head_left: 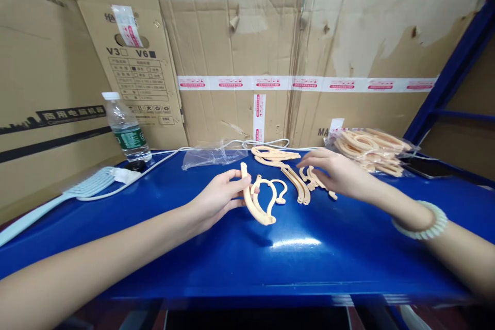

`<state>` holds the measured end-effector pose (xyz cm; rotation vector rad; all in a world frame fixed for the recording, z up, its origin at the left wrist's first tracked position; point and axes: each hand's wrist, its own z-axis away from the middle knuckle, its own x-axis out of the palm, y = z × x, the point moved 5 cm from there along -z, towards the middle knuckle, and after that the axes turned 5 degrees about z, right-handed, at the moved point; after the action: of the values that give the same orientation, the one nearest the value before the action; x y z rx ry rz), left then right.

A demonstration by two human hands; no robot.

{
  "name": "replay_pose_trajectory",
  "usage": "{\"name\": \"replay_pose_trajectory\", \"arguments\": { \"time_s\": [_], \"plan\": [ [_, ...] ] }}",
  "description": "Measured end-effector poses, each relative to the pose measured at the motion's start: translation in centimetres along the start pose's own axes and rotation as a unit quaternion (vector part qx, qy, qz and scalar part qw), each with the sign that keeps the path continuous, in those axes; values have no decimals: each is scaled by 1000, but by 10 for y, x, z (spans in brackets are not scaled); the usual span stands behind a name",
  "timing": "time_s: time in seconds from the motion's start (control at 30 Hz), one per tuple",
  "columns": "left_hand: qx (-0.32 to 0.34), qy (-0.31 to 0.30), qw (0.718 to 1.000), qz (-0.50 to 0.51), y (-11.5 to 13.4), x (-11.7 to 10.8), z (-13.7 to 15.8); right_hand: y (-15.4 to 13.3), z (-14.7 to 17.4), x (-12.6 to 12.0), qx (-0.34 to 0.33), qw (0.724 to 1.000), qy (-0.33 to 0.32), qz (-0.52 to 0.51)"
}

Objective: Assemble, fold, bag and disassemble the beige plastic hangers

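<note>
My left hand [220, 193] is closed on a cream plastic folding hanger piece [254, 209], a curved arm with a looped part joined at its lower end. It is held just above the blue tabletop. Just behind it lies a loose cream hook [283, 192]. My right hand [330, 169] reaches over a small group of cream hanger parts [314, 180], fingers stretched out and apart. Whether the fingertips touch those parts is hard to see. Left of that hand lie long, slotted hanger arms [297, 184] and a flat looped piece [273, 153].
A plastic bag of hanger parts [367, 147] lies at the back right beside a dark phone [429, 167]. An empty clear bag [214, 157], a white cable [166, 156], a water bottle [129, 131] and a pale blue brush [87, 185] occupy the back left. Cardboard [240, 36] walls the back.
</note>
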<state>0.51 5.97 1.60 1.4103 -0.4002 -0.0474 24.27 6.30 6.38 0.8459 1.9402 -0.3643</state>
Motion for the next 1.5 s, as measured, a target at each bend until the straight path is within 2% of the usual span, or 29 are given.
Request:
{"name": "replay_pose_trajectory", "arguments": {
  "time_s": [0.07,0.13,0.2,0.27,0.37,0.43,0.47,0.5,0.57,0.6,0.63,0.67,0.7,0.77,0.9,0.97,1.03,1.1,1.17,1.23,1.33,1.4,1.5],
  "plan": [
    [18,-7,1000,-10,1,1,1,-39,-2,-7,-53,997,51,-11],
    [37,-17,999,-27,2,3,3,-78,-2,-2,-132,991,26,-1],
    [54,-27,997,-42,2,5,6,-101,0,5,-173,984,16,29],
    [69,-29,996,-53,2,6,7,-108,1,11,-191,979,28,67],
    [105,-10,991,-85,3,3,7,-103,2,16,-188,977,38,95],
    [191,9,969,-157,10,1,9,-97,1,16,-165,982,31,85],
    [259,14,940,-220,16,2,13,-95,1,16,-153,985,26,76],
    [334,14,894,-298,21,6,20,-95,2,15,-142,987,22,67],
    [459,-14,760,-459,25,19,35,-97,3,14,-133,989,25,56],
    [492,-42,695,-522,22,25,42,-98,3,13,-131,989,30,55],
    [503,-75,649,-565,18,31,46,-100,4,13,-131,989,35,56],
    [503,-104,624,-589,14,34,48,-101,4,13,-132,989,40,58],
    [493,-127,615,-603,10,36,49,-102,5,14,-134,988,46,60],
    [478,-148,611,-613,6,38,49,-104,7,15,-135,987,58,66],
    [469,-148,590,-641,5,39,47,-102,8,16,-111,991,67,35],
    [455,-159,589,-649,6,39,47,-101,6,18,-84,995,36,-44],
    [452,-177,594,-642,7,39,48,-99,3,22,-51,987,-5,-150],
    [477,-182,580,-635,10,39,49,-94,1,25,-4,968,-30,-251],
    [507,-182,558,-631,14,36,49,-83,-1,26,55,949,-30,-307],
    [520,-199,558,-616,18,32,46,-68,-3,25,89,956,-2,-278],
    [491,-252,593,-587,22,25,37,-53,-4,24,51,989,26,-137],
    [457,-276,611,-585,24,22,30,-50,-5,31,18,996,-1,-91],
    [409,-293,626,-596,25,18,23,-52,-7,41,-7,995,-52,-83]
  ]
}}
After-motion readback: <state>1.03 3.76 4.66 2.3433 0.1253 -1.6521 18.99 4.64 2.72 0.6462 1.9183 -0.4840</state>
